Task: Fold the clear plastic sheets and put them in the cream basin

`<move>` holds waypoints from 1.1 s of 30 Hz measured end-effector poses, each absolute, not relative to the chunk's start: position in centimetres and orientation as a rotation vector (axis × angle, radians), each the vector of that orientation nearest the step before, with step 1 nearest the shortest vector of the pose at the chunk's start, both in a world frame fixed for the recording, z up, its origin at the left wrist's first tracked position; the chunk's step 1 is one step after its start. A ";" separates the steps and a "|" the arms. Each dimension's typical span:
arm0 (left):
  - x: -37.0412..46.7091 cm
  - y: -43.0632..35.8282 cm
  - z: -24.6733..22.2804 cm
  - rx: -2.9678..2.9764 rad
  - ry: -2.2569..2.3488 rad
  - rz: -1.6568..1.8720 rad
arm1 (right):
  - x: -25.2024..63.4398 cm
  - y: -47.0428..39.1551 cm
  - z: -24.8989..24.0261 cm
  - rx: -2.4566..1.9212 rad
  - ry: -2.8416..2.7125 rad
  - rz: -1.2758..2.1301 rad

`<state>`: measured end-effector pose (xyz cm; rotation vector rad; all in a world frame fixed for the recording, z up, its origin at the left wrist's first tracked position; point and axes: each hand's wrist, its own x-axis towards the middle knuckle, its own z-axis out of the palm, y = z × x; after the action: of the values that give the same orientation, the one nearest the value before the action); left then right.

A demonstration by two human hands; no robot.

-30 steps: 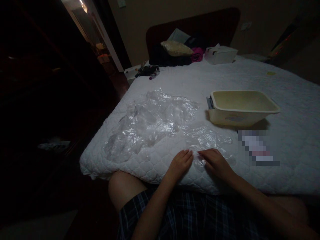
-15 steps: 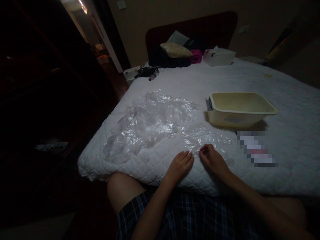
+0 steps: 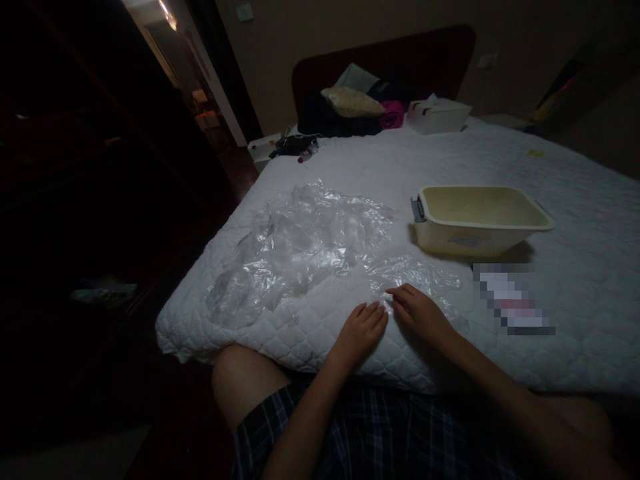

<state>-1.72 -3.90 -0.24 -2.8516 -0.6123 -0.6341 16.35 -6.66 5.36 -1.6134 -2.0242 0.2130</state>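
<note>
A clear plastic bag (image 3: 420, 270) lies spread on the white quilted bed in front of me. My left hand (image 3: 364, 327) rests palm down at its near edge, fingers extended and lying flat. Just to the right, my right hand (image 3: 420, 315) is over the bag's near part, with its index finger stretched out toward the left and the fingertips touching the plastic. Neither hand is gripping anything that I can see. A heap of crumpled clear plastic bags (image 3: 305, 240) spreads to the left of the flat one.
A cream plastic tub (image 3: 480, 237) with a grey handle stands at the right. Nearer lies a pixelated flat item (image 3: 513, 300). At the headboard are a tan cushion (image 3: 353, 102), a pink roll (image 3: 392, 115) and a white box (image 3: 437, 117). The mattress edge (image 3: 200, 343) borders my knees.
My right hand has shifted slightly left and its curled fingers have straightened over the plastic. My left hand stays in place.
</note>
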 end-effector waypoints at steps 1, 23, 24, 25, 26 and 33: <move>-1.7 -3.9 -0.3 -2.851 -0.609 -0.644 | 16.4 -6.1 5.6 -1.625 -2.060 0.234; -1.9 -3.9 -0.2 -2.850 -0.580 -0.672 | 17.4 -3.8 4.1 -1.608 -1.935 0.477; -2.0 -4.0 -0.1 -2.844 -0.578 -0.690 | 17.5 -3.8 4.1 -1.602 -1.902 0.489; -2.0 -4.0 0.0 -2.838 -0.573 -0.702 | 17.6 -3.9 4.2 -1.600 -1.874 0.501; -2.0 -4.0 0.2 -2.833 -0.570 -0.709 | 17.8 -3.9 4.2 -1.601 -1.847 0.507; -2.5 -4.1 0.5 -2.817 -0.577 -0.760 | 20.0 -5.2 4.9 -1.601 -1.752 0.444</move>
<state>-2.47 -4.15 0.50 -2.8165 -0.5773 -0.7598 20.03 -5.22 4.92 -1.6005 -1.7525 0.4440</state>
